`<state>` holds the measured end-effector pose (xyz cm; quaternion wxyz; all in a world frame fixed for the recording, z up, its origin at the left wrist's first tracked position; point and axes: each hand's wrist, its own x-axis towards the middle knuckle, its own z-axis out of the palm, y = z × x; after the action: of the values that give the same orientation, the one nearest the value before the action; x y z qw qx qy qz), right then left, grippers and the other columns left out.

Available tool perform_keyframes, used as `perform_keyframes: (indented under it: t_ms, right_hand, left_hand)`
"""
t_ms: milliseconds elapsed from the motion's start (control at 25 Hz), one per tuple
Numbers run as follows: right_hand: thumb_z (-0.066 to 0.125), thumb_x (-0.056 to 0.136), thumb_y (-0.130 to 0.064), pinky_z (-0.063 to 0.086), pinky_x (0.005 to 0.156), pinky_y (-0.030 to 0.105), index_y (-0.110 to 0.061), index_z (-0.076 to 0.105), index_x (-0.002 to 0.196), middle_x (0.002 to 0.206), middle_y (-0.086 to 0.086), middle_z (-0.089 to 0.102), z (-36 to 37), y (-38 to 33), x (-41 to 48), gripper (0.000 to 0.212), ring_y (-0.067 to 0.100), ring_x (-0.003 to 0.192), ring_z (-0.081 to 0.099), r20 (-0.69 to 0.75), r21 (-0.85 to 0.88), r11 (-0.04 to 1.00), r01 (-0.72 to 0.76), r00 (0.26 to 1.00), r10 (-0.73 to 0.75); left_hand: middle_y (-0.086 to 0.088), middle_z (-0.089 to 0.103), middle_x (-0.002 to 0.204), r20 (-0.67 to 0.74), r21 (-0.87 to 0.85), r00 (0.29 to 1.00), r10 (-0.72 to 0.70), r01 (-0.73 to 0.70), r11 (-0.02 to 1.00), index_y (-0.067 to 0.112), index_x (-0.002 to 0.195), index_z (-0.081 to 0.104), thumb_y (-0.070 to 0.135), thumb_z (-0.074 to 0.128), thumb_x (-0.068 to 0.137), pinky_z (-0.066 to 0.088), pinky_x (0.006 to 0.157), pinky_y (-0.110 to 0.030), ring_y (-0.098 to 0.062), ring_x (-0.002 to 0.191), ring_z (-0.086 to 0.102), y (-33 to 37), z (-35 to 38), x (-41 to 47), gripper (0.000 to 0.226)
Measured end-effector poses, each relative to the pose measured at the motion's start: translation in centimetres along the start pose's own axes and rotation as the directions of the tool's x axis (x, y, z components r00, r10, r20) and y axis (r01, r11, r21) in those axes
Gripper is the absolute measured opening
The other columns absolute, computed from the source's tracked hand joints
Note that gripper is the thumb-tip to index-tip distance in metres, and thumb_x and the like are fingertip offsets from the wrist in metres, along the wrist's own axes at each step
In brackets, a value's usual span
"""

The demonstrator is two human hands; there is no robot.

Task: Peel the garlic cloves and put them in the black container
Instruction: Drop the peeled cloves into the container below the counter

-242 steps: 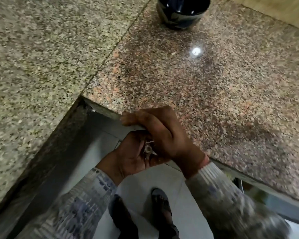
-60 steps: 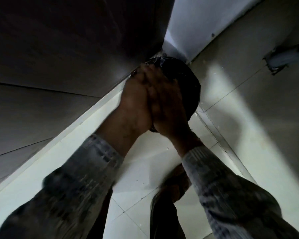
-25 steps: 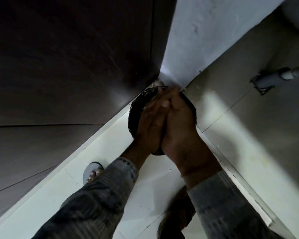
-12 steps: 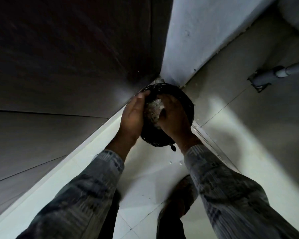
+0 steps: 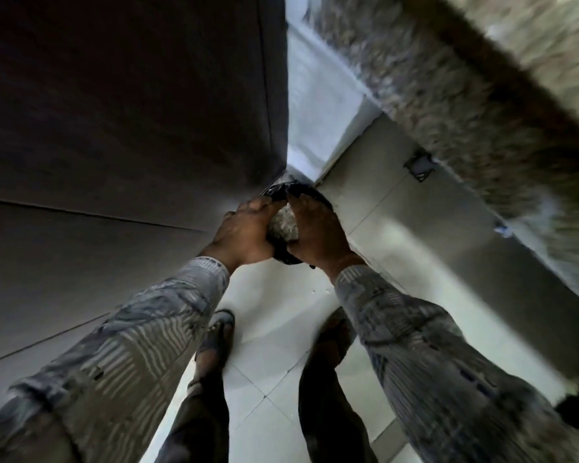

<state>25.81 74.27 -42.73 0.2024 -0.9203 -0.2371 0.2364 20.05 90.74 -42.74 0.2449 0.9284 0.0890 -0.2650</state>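
Note:
Low in the floor corner stands a round black bin (image 5: 283, 194) lined with a black plastic bag. Pale papery garlic skins (image 5: 284, 224) lie inside it. My left hand (image 5: 246, 230) hovers over the bin's left side, back up, fingers loosely bent downward and holding nothing I can see. Over the right side is my right hand (image 5: 316, 230), its fingers stretched toward the far rim. A narrow gap between the hands shows the skins. No garlic clove and no black container on the counter are in view.
A dark cabinet panel (image 5: 114, 128) fills the left. A white wall strip (image 5: 311, 128) meets it at the corner. The granite counter's edge (image 5: 465, 105) overhangs at the upper right. My sandalled feet (image 5: 216, 332) stand on white floor tiles (image 5: 274, 315).
I bent from the counter down to the floor bin. My hands rubbed together over it, then parted; now they sit slightly closer over the skins, and the counter edge has come into view.

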Motion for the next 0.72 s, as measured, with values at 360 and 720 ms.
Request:
perform_keyframes:
  t_ms: [360,720]
  right_hand:
    - [0.071,0.070,-0.055,0.038,0.115,0.048,-0.022,0.042,0.154,0.151,0.012,0.051,-16.9,-11.0,-13.7,0.095,0.035,0.138,0.048,-0.151,-0.086,0.975,-0.204,0.970,0.189]
    - [0.077,0.070,-0.055,0.033,0.119,0.051,-0.029,0.029,0.158,0.158,0.007,0.039,-31.9,-15.7,-34.9,0.104,0.033,0.144,0.038,-0.419,0.014,0.811,-0.585,0.733,0.536]
  left_hand:
    - [-0.002,0.042,0.152,-0.051,0.270,0.953,0.298,-0.274,0.923,0.037,0.155,0.035,0.059,0.056,0.066,0.046,0.103,-0.052,-0.033,0.134,0.046,10.2,-17.3,-13.8,0.093]
    - [-0.005,0.035,0.157,0.101,0.424,0.744,0.660,-0.633,0.648,0.037,0.159,0.023,0.042,0.073,0.067,0.042,0.109,-0.054,-0.033,0.141,0.037,26.2,-27.7,-26.1,0.105]
